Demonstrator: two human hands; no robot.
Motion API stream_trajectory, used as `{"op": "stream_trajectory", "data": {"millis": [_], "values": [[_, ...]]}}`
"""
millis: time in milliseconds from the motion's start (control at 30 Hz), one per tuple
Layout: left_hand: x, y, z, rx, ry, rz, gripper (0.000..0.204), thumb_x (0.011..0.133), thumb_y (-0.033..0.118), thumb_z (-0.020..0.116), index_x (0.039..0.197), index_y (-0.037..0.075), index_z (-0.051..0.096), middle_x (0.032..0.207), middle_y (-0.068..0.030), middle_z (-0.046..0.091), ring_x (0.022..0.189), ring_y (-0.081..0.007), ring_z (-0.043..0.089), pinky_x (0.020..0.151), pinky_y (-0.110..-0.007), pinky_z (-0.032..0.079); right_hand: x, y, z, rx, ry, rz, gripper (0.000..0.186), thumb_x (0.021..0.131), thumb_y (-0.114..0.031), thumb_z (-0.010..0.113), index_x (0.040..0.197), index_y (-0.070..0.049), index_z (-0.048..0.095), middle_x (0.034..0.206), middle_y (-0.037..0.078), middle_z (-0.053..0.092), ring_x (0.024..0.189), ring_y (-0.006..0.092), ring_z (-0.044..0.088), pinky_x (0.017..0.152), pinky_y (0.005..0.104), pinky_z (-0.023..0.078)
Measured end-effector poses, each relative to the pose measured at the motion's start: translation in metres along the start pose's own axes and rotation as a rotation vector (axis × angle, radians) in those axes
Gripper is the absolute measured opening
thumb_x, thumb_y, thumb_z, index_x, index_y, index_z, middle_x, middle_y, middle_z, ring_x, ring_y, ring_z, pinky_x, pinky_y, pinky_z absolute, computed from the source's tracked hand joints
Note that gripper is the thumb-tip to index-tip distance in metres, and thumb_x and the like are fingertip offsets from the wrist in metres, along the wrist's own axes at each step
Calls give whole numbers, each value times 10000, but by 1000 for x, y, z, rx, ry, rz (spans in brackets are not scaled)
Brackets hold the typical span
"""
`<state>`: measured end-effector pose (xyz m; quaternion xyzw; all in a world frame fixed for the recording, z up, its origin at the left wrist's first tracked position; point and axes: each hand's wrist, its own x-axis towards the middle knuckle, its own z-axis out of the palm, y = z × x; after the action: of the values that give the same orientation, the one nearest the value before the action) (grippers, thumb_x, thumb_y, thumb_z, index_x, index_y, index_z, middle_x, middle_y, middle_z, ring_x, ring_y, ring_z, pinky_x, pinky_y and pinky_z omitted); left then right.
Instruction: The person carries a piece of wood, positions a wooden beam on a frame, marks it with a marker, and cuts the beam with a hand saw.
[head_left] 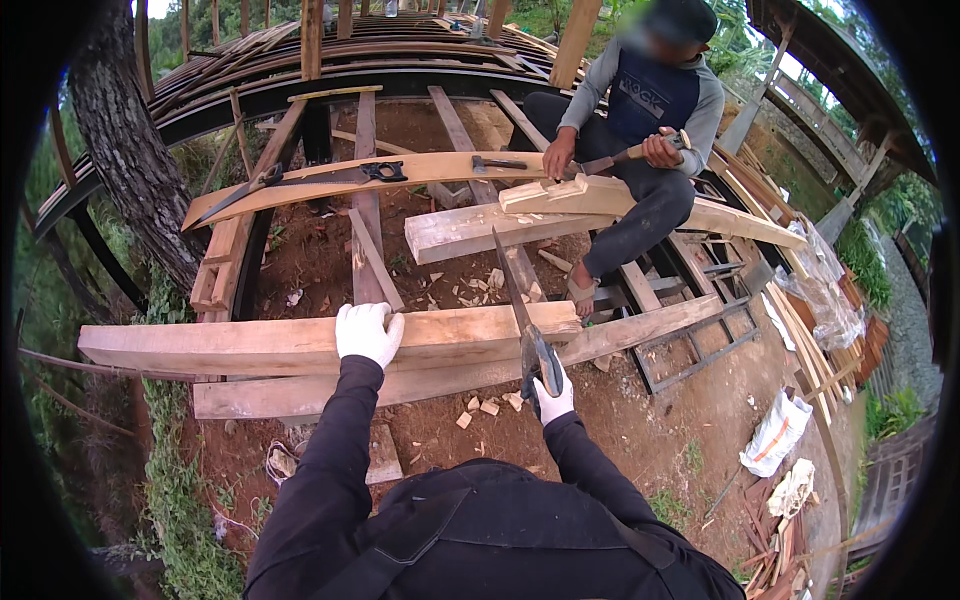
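My left hand [365,332], in a white glove, grips the top of a long pale timber beam [205,345] lying crosswise in front of me, over a second board [250,400]. My right hand [550,395], also gloved, is closed on the handle of a hand saw [520,300]. Its blade crosses the beam near the right end and points away from me. Beyond, a co-worker [650,95] sits holding a chisel-like tool [635,152] at a notched timber [550,200].
Another saw [380,172] and a hammer-like tool [480,163] lie on a curved plank [430,165]. Dark steel beams, loose boards and wood offcuts surround me over bare soil. A tree trunk [135,160] stands left; a white sack [775,430] and stacked timber lie right.
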<state>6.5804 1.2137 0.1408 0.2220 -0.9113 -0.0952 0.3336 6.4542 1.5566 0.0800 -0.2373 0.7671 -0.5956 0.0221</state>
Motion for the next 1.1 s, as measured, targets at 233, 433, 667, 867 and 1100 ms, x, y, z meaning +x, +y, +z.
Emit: {"op": "stream_trajectory", "data": {"millis": [233,433,667,867,1100], "values": [[0,1,-1,8,0,-5,207,865,314,680,898,111,710,867,-99,709,905,-308,656,998,-461,409,3,15,0,162,-46,111,687,853,-13,676,1487,40,418,1471,185,527,1371,247,494,1149,338,358],[1,3,0,7,-12,-5,213,868,320,674,888,110,705,860,-97,706,900,-306,654,998,-458,409,5,27,2,-132,41,-220,686,880,64,621,1522,9,387,1234,90,615,913,136,616,808,302,541],[0,-1,4,5,11,7,228,858,329,689,887,103,699,854,-105,692,891,-310,642,1009,-469,402,6,30,-1,126,-29,91,699,844,-35,695,1487,28,426,1465,176,537,1368,241,496,1146,346,365],[-1,-2,7,9,21,2,237,863,334,682,899,101,706,869,-106,700,905,-307,648,1016,-474,401,3,3,1,74,-16,37,700,844,-15,694,1486,37,420,1466,188,532,1374,238,490,1152,338,356],[0,-1,4,12,38,13,228,866,328,684,896,103,706,869,-100,700,896,-306,649,1013,-475,403,-1,-10,3,44,2,14,655,853,12,681,1465,43,450,1447,170,551,1337,231,516,1135,327,365]]}}
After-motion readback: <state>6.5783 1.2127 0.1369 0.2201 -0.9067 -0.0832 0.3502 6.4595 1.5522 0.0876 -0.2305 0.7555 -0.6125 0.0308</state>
